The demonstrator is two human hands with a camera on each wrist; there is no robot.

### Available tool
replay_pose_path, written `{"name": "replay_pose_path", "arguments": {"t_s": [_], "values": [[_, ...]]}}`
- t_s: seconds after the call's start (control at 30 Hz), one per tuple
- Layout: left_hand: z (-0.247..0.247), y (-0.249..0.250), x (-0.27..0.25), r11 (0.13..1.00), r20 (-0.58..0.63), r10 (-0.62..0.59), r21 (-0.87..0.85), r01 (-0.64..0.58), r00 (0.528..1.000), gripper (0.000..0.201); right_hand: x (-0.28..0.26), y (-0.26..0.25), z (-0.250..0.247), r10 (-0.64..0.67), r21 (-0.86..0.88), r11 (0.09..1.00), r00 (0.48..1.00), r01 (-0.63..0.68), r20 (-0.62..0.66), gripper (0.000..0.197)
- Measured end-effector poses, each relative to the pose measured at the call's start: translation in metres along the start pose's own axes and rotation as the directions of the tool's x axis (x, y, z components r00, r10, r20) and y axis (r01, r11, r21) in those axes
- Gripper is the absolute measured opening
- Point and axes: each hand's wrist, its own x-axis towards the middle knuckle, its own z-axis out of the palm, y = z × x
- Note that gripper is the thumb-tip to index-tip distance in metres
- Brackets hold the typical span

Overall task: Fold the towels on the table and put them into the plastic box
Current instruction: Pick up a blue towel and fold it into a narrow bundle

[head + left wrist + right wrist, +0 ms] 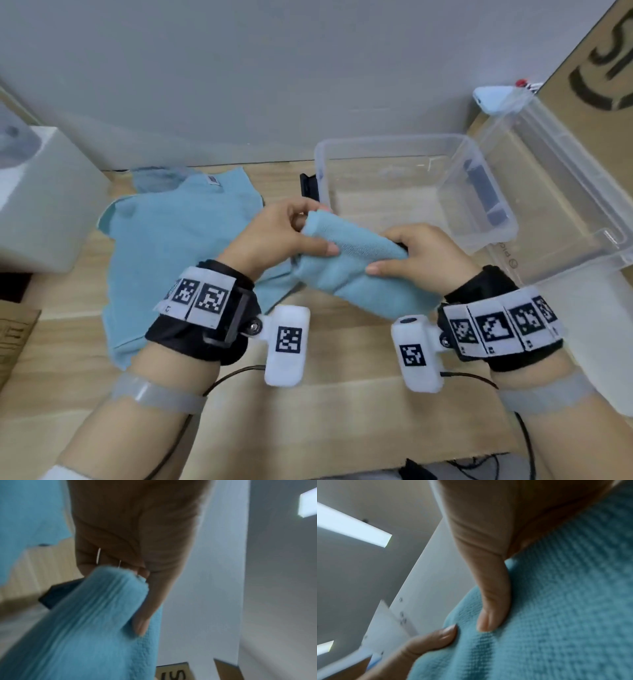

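Both hands hold a folded light-blue terry towel [356, 274] in the air, just in front of the clear rectangular plastic box [479, 219]. Left hand [274, 236] pinches its far end; right hand [421, 257] grips its near-right edge, thumb on top. Second blue towel [171, 240] lies unfolded on the wooden table [342, 411], left of the box. Judged step: fold finished, transfer under way. Next move calls for lowering the bundle over the rim without letting it unfold.

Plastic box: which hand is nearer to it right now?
Right. The right hand grips the folded towel just in front of the plastic box, close to its near wall. The left hand holds the towel's other end, further left, beside the box's left corner.
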Motion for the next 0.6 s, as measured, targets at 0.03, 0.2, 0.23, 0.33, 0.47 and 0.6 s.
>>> {"name": "replay_pose_path", "arguments": {"t_s": [0.03,0.2,0.23,0.33,0.47,0.6], "values": [[0.002,0.002,0.005,0.993,-0.024,0.008,-0.120,-0.011,1.000,0.036,0.002,0.001,-0.003,0.005,0.086,0.996,1.000,-0.005,0.001,0.019],[0.017,0.017,0.039,0.977,-0.007,0.190,-0.097,-0.190,0.982,0.031,0.022,0.004,-0.015,-0.060,0.418,0.909,0.992,0.007,0.115,0.038],[0.019,0.022,0.046,0.978,0.001,0.202,-0.060,-0.201,0.979,0.029,0.027,0.003,-0.018,-0.062,0.469,0.883,0.990,-0.004,0.125,0.035],[0.023,0.035,0.070,0.976,-0.022,0.217,-0.006,-0.217,0.976,0.025,0.045,0.005,-0.033,-0.047,0.611,0.790,0.988,-0.052,0.144,0.021],[0.020,0.037,0.093,0.981,-0.092,0.146,-0.115,-0.156,0.985,0.030,0.068,0.020,-0.051,0.007,0.679,0.725,0.987,-0.115,0.160,0.022],[0.010,0.032,0.108,0.949,-0.142,0.030,-0.308,-0.073,0.989,0.023,0.089,0.034,-0.058,0.036,0.721,0.666,0.975,-0.188,0.221,0.035]]}}
